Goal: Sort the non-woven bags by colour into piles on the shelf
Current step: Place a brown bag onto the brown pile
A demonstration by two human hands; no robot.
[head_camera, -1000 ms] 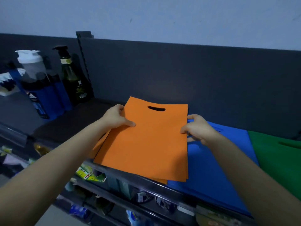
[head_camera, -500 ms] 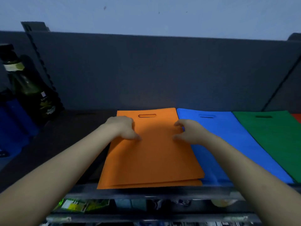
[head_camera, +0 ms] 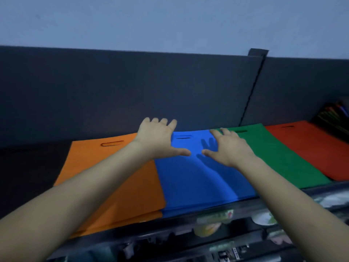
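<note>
Four flat piles of non-woven bags lie side by side on the dark shelf (head_camera: 32,167): orange bags (head_camera: 90,163), blue bags (head_camera: 196,182), green bags (head_camera: 272,154) and red bags (head_camera: 313,146). My left hand (head_camera: 158,138) is spread flat with straight fingers over the border between the orange and blue piles. My right hand (head_camera: 225,146) is also spread flat, over the top of the blue pile at the green pile's edge. Whether the palms touch the bags or hover just above them is unclear. Neither hand holds anything.
A dark back panel (head_camera: 132,91) rises behind the piles, with an upright post (head_camera: 253,87) at the right. A holder of coloured items (head_camera: 334,116) stands at the far right. Packaged goods (head_camera: 215,218) fill the lower shelf below the front edge.
Both hands left the orange pile and moved right over the blue pile, fingers now spread. The view swung right, bringing the red pile in and the bottles at left out of sight.
</note>
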